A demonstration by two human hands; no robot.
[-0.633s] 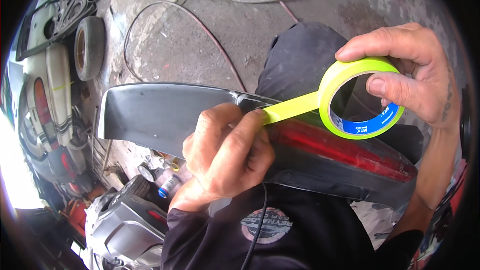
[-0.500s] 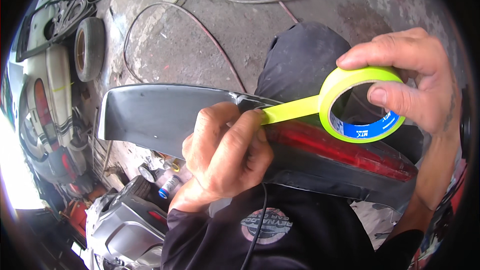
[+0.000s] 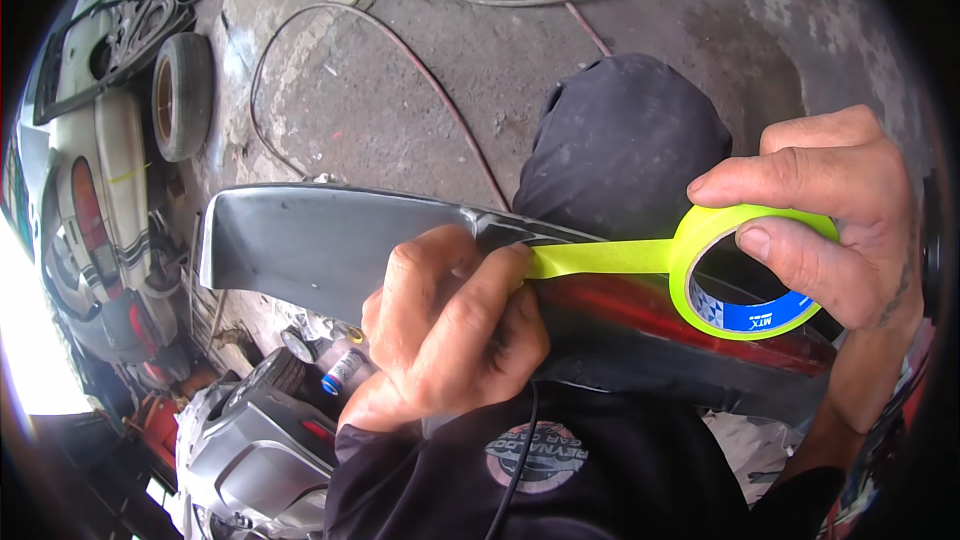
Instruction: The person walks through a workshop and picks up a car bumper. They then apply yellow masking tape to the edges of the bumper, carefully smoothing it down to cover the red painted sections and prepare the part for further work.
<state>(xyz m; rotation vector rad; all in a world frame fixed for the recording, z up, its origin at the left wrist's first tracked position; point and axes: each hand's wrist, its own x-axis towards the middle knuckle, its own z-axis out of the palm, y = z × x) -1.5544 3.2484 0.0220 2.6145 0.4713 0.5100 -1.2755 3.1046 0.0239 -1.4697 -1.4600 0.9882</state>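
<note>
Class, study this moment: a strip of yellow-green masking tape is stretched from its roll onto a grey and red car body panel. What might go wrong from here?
1. The stretched strip of yellow-green masking tape hangs free between the left hand and the roll of tape in the right hand; it may twist or crease.
2. Only the left hand's fingertips pin the tape's end to the grey and red car body panel, so pulling might lift it or skew the line.

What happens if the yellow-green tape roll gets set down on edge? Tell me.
The tape roll is a round hollow ring, so it would probably roll. It looks light, pinched by the right hand. Its pulled strip seems thin and floppy.
</note>
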